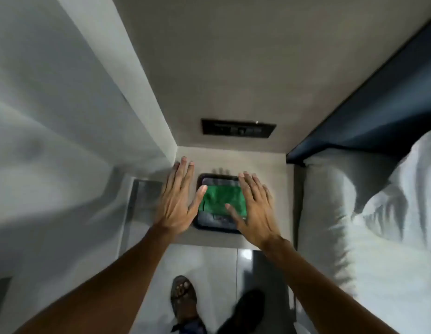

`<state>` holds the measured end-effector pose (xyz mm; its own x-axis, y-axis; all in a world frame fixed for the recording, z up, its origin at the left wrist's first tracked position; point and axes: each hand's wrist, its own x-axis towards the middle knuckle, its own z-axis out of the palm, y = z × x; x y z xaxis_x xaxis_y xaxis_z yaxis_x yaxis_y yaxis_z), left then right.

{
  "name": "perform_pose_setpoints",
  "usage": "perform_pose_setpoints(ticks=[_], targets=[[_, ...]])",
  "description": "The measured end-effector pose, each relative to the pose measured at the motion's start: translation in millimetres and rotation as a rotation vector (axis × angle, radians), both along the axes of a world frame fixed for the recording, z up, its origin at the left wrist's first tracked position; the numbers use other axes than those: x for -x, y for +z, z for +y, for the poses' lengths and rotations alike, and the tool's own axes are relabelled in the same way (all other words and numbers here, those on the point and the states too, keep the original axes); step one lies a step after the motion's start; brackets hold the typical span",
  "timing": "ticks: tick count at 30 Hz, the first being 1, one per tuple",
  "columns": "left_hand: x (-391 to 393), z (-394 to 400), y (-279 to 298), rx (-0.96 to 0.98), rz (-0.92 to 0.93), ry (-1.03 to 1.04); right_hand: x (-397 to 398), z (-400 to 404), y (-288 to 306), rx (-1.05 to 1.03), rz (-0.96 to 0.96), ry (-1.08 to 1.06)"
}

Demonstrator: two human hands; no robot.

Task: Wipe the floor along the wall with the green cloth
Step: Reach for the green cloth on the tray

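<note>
I see the folded green cloth (223,198), soft and fuzzy like microfibre, lying in a dark rectangular tray (211,226) with rounded corners, on a beige bedside surface (280,189). Left of the tray my left hand (177,203) hovers flat, fingers stretched and close together, thumb out over the cloth edge. My right hand (254,208) is over the tray's right side, fingers spread (holding nothing). Right of the tray lies wrinkled white bedding (354,213).
</note>
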<state>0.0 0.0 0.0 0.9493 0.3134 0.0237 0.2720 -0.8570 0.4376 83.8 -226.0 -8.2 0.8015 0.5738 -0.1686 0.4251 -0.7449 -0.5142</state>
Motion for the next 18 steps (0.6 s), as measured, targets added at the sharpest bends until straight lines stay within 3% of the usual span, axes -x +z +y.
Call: perform_pose_setpoints(ticks=[4, 9, 18], targets=[[23.5, 8.7, -90.6, -0.034, 0.023, 0.033, 2.9, 7.8, -77.7, 0.106, 0.087, 0.105], [16.8, 29.2, -170.5, -0.06, 0.043, 0.032, -10.1, 9.5, -156.5, 0.111, -0.002, 0.2], [3.1, 35.7, -232.5, -0.147, 0.023, 0.022, -17.4, 9.3, -207.0, 0.149, -0.236, 0.285]])
